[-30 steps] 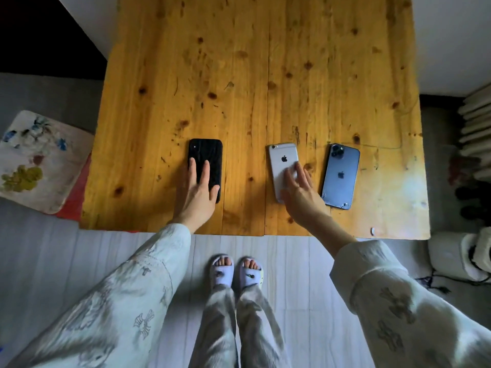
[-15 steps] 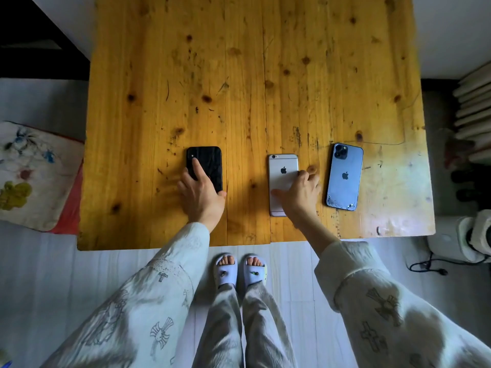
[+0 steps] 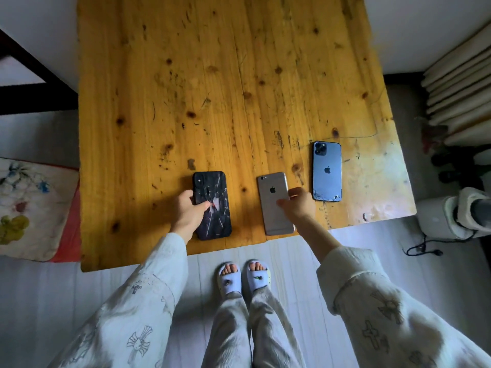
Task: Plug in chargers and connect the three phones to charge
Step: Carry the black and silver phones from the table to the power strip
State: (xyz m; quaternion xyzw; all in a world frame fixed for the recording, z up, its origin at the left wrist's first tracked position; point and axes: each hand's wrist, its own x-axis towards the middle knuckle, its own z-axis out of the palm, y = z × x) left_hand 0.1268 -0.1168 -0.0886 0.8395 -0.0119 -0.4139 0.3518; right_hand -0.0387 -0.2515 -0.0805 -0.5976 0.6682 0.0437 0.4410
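Note:
Three phones lie face down in a row near the front edge of the wooden table. My left hand grips the cracked black phone at its left edge, thumb on its back. My right hand holds the silver phone by its right edge, fingers curled over it. The blue phone, cracked along its lower end, lies untouched further right and further back. No charger or cable is on the table.
A flowered cushion sits on the floor at the left. On the right stand a white appliance with a loose black cable and a stack of pale slats. My slippered feet are below the table edge.
Both hands went from lying flat on the phones to gripping their edges. The black and silver phones slid toward the table's front edge. The blue phone stayed put.

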